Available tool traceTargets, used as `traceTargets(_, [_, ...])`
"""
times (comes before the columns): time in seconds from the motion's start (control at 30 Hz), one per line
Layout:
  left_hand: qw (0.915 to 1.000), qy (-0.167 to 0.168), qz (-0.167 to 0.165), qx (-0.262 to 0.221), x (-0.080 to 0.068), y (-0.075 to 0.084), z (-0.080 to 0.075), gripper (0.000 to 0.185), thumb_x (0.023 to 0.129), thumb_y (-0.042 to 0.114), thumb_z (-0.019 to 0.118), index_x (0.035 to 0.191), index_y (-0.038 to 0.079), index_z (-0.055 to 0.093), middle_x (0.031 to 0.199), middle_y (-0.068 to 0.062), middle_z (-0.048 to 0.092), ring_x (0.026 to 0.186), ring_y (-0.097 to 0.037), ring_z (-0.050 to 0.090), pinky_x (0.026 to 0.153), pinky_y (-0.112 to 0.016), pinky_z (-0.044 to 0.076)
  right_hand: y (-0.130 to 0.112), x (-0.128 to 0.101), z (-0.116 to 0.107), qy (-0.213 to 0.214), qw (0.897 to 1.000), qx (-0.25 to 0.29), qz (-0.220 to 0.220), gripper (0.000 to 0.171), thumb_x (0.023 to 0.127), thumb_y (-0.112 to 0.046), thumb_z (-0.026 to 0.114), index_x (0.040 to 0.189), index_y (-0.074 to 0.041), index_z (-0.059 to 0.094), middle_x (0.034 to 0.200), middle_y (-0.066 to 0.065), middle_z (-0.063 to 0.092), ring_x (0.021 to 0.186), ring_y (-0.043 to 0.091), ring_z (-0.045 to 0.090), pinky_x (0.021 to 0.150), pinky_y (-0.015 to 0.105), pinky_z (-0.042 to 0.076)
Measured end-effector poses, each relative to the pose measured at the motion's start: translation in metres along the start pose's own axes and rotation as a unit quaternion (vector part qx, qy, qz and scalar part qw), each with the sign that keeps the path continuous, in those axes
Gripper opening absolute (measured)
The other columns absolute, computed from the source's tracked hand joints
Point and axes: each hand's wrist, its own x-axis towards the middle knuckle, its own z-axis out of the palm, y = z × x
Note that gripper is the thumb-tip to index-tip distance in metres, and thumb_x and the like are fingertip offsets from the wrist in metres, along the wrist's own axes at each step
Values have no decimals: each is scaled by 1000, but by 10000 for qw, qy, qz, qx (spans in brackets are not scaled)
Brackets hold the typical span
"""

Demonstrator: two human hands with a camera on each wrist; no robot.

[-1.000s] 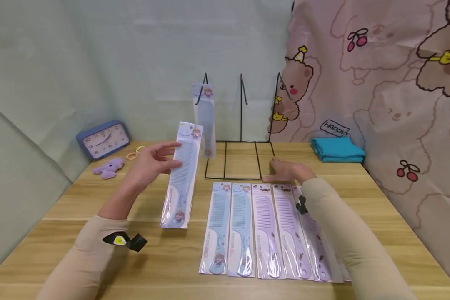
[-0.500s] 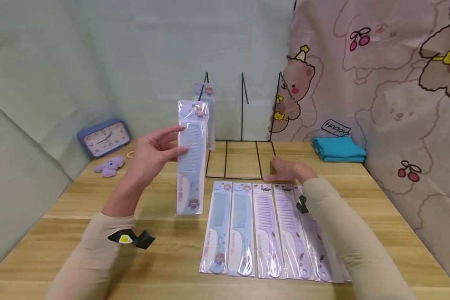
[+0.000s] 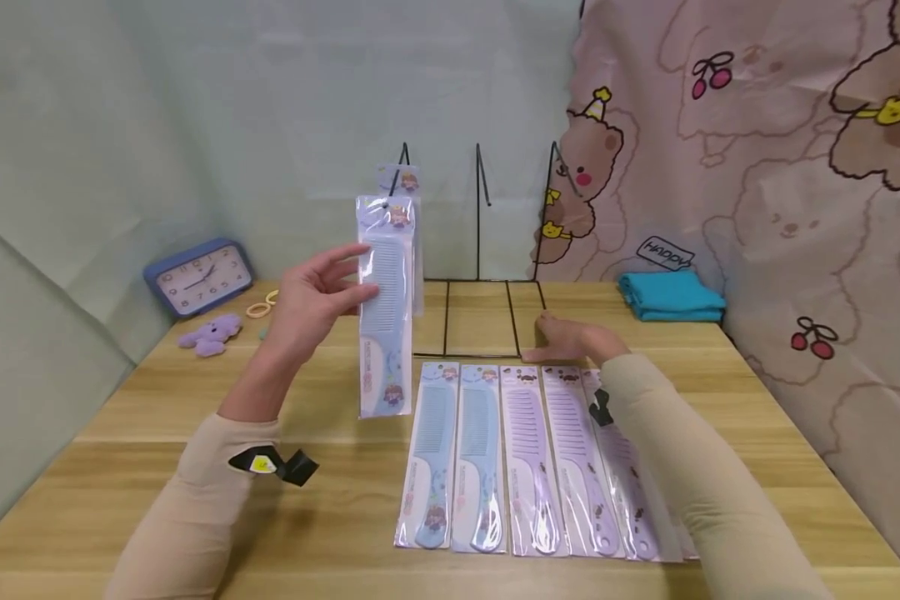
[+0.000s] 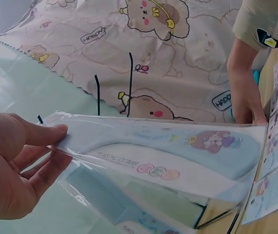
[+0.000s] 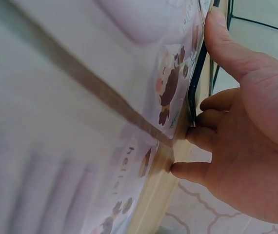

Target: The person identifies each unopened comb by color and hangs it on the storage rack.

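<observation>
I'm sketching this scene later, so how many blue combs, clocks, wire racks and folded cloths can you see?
Blue combs: 4 (1 held, 1 hanging, 2 lying flat)
Clocks: 1
Wire racks: 1
Folded cloths: 1
Total: 7

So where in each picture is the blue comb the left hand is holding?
Head: comb left of centre, upright in the left hand.
Left wrist: comb stretches across the middle.
Right wrist: not in it.
Shared landmark: the right hand, in all three.
</observation>
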Motion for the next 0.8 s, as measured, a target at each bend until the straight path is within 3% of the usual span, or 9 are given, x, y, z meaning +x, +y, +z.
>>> traceTargets(0.23, [9999,99,-98,-22,15,-6,3,52,91,4,73,140,13,59,131,-16,62,97,-16,68,75,-27,59,2,-1,1,-27,10000,-58,35,104,93,-62,58,158,3,9,163,25,6,148,43,15,118,56,16])
traceTargets(0.47, [9990,378,-235,-24,44,-16,8,55,91,-6,67,142,13,57,120,-12,53,92,-16,66,75,-26,58,2,-1,3,-37,10000,-23,67,103,93,-62,58,159,1,10,164,23,1,149,42,11,118,55,14])
traceTargets(0.8, [9952,844,-449,-209,80,-25,22,58,88,-9,66,139,18,60,114,-10,54,90,-21,63,75,-29,59,0,-3,-1,-34,9999,-105,1,102,94,-61,58,158,3,12,164,24,1,149,43,11,118,55,14])
